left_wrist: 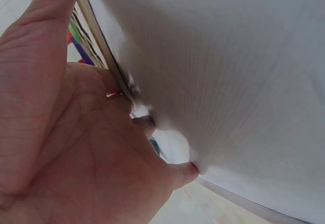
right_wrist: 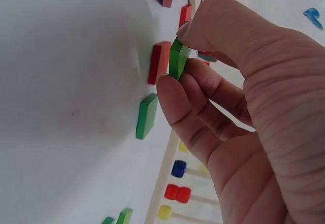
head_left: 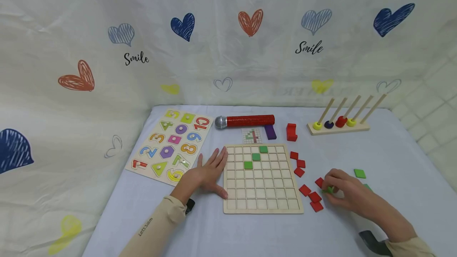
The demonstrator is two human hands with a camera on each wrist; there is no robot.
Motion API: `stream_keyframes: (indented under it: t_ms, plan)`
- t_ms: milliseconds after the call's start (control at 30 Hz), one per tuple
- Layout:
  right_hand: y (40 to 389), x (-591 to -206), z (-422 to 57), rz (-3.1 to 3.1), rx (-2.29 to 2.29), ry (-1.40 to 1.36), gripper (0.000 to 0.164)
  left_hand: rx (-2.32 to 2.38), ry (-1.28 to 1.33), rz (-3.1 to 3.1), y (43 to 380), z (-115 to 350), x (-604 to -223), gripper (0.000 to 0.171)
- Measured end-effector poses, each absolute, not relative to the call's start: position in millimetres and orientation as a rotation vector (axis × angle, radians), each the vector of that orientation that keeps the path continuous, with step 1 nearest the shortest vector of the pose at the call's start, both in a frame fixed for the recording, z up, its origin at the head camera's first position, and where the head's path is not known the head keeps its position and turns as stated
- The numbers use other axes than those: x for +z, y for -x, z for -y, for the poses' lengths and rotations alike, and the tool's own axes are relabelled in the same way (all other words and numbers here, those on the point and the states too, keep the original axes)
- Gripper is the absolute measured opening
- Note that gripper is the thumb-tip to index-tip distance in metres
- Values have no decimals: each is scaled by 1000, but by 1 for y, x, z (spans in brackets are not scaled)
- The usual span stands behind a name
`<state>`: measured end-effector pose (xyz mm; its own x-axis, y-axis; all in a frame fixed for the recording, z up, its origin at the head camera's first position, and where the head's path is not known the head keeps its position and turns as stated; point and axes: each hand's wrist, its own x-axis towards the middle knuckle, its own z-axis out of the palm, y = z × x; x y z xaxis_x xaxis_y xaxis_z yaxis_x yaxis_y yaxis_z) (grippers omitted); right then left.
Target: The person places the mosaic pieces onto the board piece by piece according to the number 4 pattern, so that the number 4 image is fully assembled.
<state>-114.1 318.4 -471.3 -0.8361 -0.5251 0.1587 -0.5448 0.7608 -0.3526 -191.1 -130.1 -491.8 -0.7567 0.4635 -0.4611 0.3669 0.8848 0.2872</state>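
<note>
So the green tile is a flat little piece, solid green with crisp straight edges, and it's pinched between the thumb and fingers of the right hand, over the tabletop right by the loose red tiles. The left hand holds nothing, thumb stretched wide from the fingers, touching the left edge of the board, which is pale, wood-looking and gridded, with three more green squares sitting diagonally in its cells.
</note>
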Motion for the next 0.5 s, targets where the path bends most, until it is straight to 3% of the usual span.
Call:
stream_keyframes:
  t_ms: [500]
  plan:
    - [129,-459,-281,2870,641,-1088,35,243,-603,-2505,192,131,-490,147]
